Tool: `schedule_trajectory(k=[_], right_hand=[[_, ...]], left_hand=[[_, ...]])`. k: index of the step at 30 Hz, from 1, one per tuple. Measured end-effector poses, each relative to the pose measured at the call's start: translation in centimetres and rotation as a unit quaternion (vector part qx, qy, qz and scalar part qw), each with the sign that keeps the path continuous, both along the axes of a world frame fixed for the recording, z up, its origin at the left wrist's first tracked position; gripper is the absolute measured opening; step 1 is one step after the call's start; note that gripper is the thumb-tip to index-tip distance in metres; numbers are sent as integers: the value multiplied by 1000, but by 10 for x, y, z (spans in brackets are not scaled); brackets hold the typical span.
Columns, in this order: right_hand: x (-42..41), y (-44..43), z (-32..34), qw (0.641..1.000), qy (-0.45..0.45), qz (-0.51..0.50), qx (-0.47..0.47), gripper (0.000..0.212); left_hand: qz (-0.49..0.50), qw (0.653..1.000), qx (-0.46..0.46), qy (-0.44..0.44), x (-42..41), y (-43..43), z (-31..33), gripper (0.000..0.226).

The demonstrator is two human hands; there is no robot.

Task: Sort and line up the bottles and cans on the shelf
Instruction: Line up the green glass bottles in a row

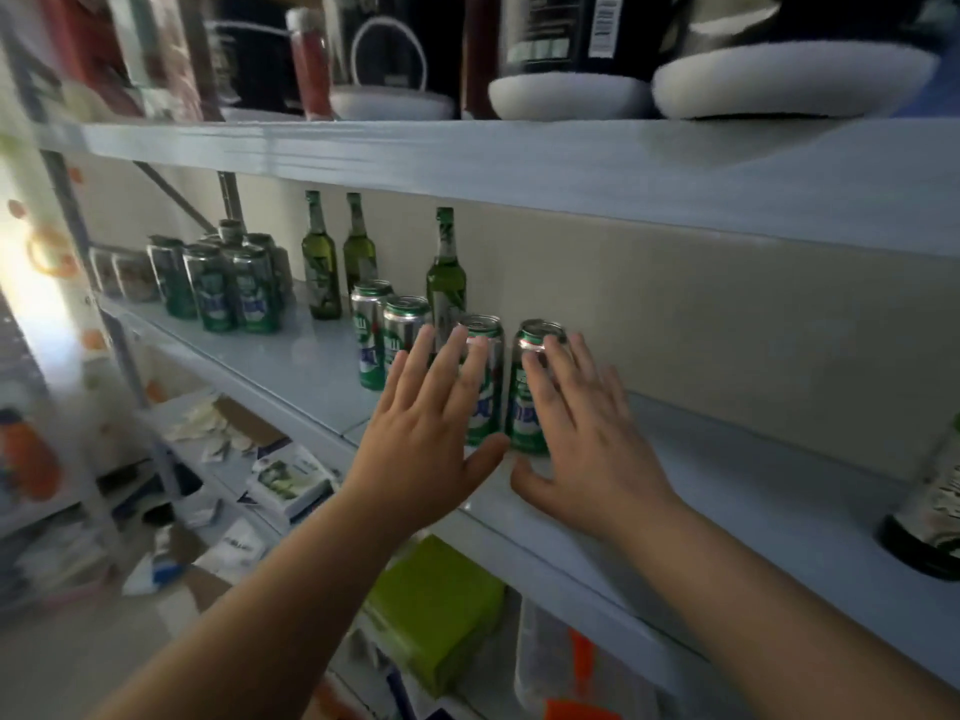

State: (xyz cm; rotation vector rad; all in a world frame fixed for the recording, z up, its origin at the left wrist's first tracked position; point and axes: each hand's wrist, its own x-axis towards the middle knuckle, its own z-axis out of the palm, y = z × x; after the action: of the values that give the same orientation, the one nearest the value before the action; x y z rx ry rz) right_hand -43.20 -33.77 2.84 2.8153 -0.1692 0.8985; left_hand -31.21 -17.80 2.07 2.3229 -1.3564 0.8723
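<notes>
Our left hand (426, 433) and right hand (587, 439) are side by side, fingers spread, gripping nothing. We cannot tell whether they touch the near cans (522, 423). These stand mid-shelf (727, 485), probably thin-walled, slick and easily dented, so we'd grasp round the middle. Beyond are glass bottles (445, 288), heavier and breakable; hold them by the body.

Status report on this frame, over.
Left hand open, right hand open, fingers over two cans. Contact unclear. Bottle stands close behind cans.
</notes>
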Motion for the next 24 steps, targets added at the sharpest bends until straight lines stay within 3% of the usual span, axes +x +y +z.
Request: schedule_trajectory(k=[14,20,24], right_hand=[[174,104,25,1000,7,16,-16,81],[190,78,97,989,-20,-24,143,58],[213,19,143,964,26,-108,243,50]], left_hand=[[-19,999,38,15,181,118,4,83],[-36,997,23,63,229,117,22,81],[-39,989,-38,135,249,110,40,77]])
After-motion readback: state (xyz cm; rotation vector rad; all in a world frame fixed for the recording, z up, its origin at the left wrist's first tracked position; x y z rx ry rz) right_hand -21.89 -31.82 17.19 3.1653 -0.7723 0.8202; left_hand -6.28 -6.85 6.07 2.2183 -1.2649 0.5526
